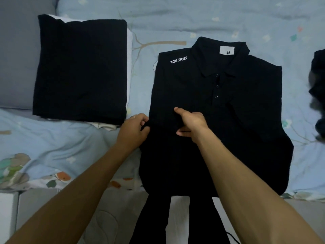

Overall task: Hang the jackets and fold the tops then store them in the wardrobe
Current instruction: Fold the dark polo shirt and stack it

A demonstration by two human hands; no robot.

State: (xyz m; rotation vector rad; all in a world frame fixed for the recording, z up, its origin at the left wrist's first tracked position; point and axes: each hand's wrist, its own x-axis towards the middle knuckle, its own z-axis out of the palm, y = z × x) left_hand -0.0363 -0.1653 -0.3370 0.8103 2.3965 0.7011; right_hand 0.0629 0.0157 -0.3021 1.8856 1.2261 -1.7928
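Polo shirt [219, 110] flat near bed's [228, 16] front edge.
Left hand [134, 131] pinches its left edge; right hand [190, 123] grips fabric beside.

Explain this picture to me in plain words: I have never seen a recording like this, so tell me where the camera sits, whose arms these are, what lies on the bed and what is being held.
There is no machine here. The one picture comes from a camera worn on a person's head, looking forward and down, so both bare arms reach in from the bottom edge. On the bedsheet, light blue with a flower print, a black polo shirt lies face up, buttons showing, its sides already folded in. The left hand pinches the shirt's left edge, and the right hand grips the cloth beside it. To the left lies a folded black top, on other folded clothes whose light edges peek out. Another dark garment lies at the right edge, blurred.
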